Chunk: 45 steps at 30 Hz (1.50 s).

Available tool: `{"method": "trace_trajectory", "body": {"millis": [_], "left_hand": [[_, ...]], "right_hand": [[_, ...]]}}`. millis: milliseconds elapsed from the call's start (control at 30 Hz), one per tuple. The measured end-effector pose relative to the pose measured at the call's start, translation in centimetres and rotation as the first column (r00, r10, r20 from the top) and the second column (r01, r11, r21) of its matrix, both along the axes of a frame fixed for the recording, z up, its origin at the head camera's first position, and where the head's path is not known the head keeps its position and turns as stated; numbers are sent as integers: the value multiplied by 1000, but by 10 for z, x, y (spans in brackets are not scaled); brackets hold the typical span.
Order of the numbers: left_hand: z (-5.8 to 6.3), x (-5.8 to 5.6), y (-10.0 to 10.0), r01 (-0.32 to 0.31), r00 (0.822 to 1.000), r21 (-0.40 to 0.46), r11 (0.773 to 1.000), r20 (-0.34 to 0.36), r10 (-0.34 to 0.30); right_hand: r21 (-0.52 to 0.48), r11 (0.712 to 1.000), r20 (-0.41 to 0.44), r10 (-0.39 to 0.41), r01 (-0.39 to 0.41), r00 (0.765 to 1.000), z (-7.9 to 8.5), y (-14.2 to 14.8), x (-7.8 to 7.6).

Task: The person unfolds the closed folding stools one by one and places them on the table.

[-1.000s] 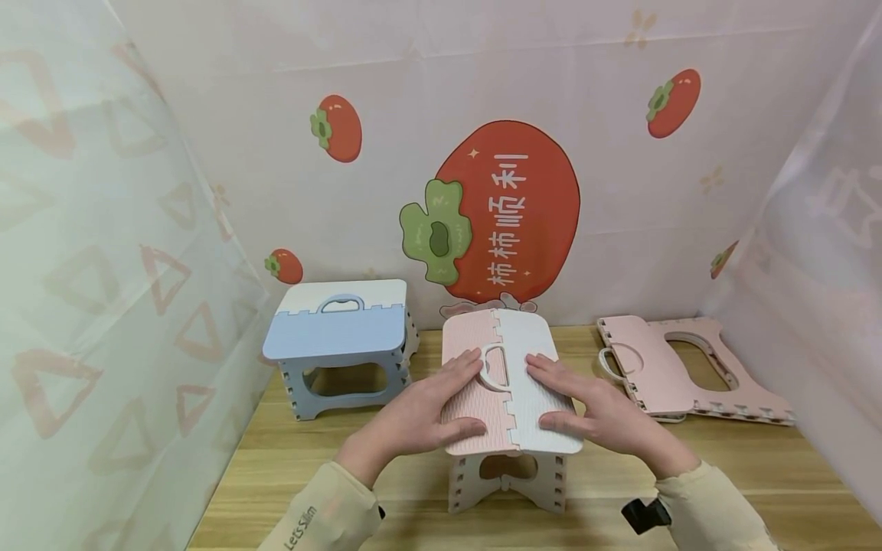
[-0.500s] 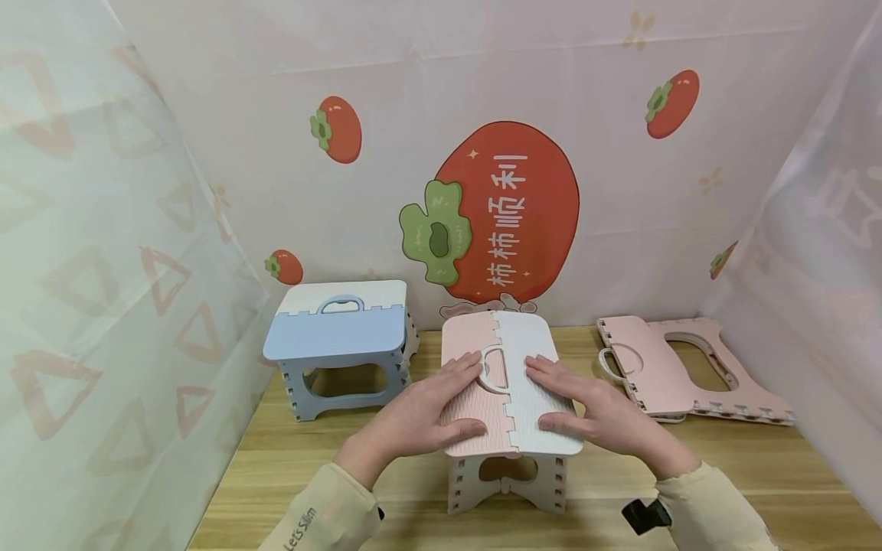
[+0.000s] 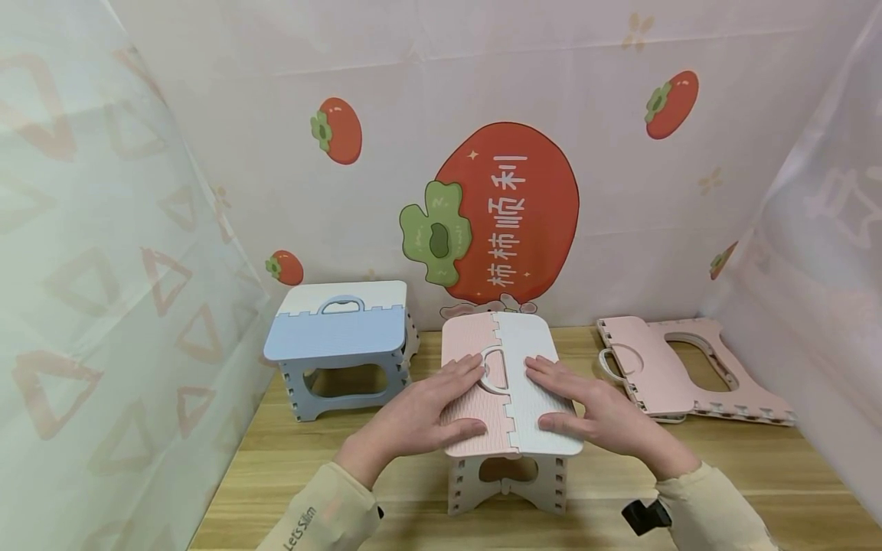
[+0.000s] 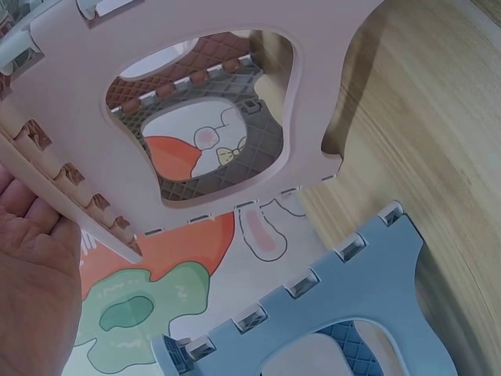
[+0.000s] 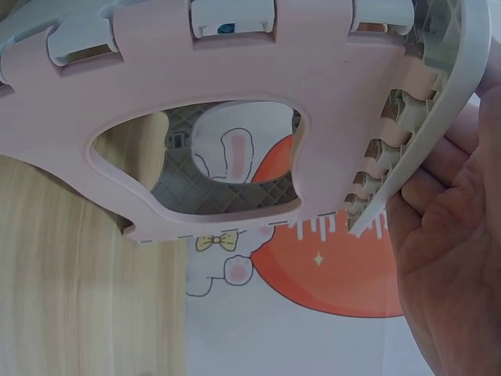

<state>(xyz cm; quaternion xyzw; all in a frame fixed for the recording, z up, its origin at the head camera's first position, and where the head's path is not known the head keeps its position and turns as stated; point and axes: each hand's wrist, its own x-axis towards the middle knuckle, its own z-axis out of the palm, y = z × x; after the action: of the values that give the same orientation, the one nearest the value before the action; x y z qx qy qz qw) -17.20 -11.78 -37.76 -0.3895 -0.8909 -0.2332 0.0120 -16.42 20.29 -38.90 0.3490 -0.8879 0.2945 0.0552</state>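
A pink and white folding stool (image 3: pixel 506 417) stands unfolded on the wooden table, its top flat and its legs spread. My left hand (image 3: pixel 416 413) rests on the pink half, fingers stretched toward the white carry handle (image 3: pixel 493 369). On the white half lies my right hand (image 3: pixel 602 405), fingers straight and thumb apart. In the left wrist view the stool's pink leg panel (image 4: pixel 313 102) shows beside the left palm (image 4: pixel 35 290). The right wrist view has the other pink leg panel (image 5: pixel 337 102), with the right palm (image 5: pixel 450 227) against the top's edge.
At the back left stands an unfolded blue and white stool (image 3: pixel 338 333). A pink stool (image 3: pixel 654 367) lies folded flat at the right. Printed cloth (image 3: pixel 372 229) walls off the back and both sides of the wooden table (image 3: pixel 276 482).
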Motion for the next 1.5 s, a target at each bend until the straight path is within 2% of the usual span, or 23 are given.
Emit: {"method": "trace_trajectory", "body": {"millis": [667,1067,1233,1367,1500], "left_hand": [[3,0,3,-3,1000,-48,999,12,3],[13,2,8,-11,1000,-142,990,8,12],[13,6,10,-37,999,-171,985,18,40],[11,10,10,-44,999,-187,981,-34,38],[13,16,11,-5,986,-179,984,-162,-24]], "right_hand": [[5,1000,20,-3,3,1000,2,0,1],[34,999,48,-2,0,999,5,-2,1],[42,999,70,10,-13,998,7,-2,0],[48,999,43,25,-27,999,10,0,-3],[48,999,24,10,-11,1000,15,3,-14]]}}
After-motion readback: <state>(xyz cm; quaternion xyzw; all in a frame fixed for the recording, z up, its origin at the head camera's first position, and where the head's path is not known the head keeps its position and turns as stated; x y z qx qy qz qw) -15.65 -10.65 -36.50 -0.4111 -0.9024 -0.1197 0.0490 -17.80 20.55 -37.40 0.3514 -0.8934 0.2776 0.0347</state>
